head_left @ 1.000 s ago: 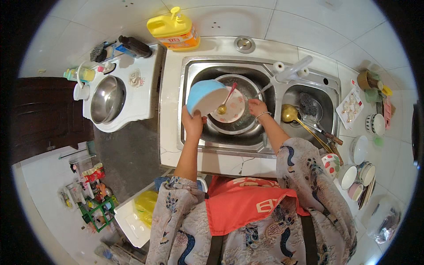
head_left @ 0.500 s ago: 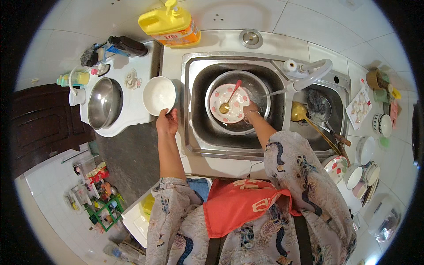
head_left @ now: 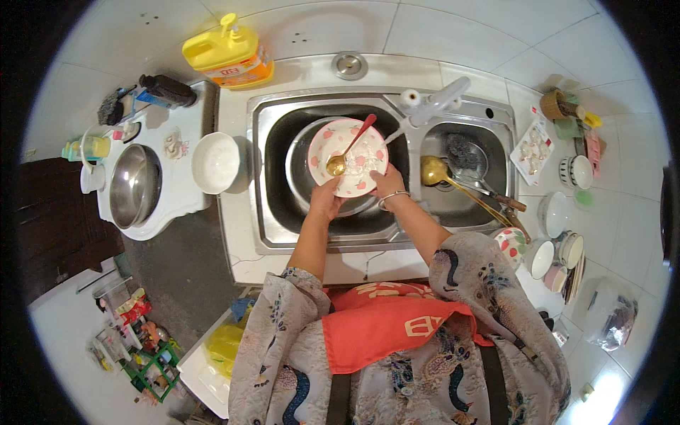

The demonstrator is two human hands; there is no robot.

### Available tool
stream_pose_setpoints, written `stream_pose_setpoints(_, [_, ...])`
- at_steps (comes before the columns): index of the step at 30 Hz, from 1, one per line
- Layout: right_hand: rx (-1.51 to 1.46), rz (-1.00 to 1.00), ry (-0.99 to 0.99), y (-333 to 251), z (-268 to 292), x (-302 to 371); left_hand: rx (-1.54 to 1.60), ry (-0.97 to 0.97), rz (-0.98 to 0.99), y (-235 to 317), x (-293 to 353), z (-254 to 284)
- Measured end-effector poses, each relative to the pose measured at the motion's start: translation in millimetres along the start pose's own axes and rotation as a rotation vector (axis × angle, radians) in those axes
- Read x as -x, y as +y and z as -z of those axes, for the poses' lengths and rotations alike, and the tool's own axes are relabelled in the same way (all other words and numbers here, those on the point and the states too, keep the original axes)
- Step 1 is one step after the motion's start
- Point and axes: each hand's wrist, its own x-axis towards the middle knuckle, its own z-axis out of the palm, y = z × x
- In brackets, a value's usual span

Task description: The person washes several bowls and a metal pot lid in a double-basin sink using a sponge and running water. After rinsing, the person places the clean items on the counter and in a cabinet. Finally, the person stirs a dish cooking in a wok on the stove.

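Both of my hands grip the near rim of a white dish (head_left: 320,150) with pink fruit patterns, held above a metal basin (head_left: 298,185) in the sink. My left hand (head_left: 326,199) is closed on the dish's near left edge, and my right hand (head_left: 389,186) on its near right edge. In the dish lies a spoon (head_left: 336,165) with a gold bowl and red handle, along with some water. Close to its right side is the white faucet (head_left: 425,106), its spout pointing toward the dish. A white bowl (head_left: 216,163) stands on the counter left of the sink.
The smaller right basin of the sink (head_left: 263,234) holds a gold ladle (head_left: 433,170) and a strainer (head_left: 467,157). Stacked bowls (head_left: 540,258) line the right counter. A yellow detergent jug (head_left: 230,57) stands behind; a steel bowl (head_left: 134,185) rests at far left.
My left hand has let go of the white bowl at the left and moved over to the patterned dish. The dish is now raised above the basin in both hands. The view has shifted right.
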Motion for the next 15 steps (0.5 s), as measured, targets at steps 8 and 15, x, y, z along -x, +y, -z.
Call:
stream_pose_setpoints(8, [0.166,0.257,0.059,-39,32,-48,-0.506,0.025,-0.205,37,34,-8])
stream_pose_setpoints(15, [0.125,0.004,-0.080,6,30,-38,-1.298,0.408,-0.979,50,52,1])
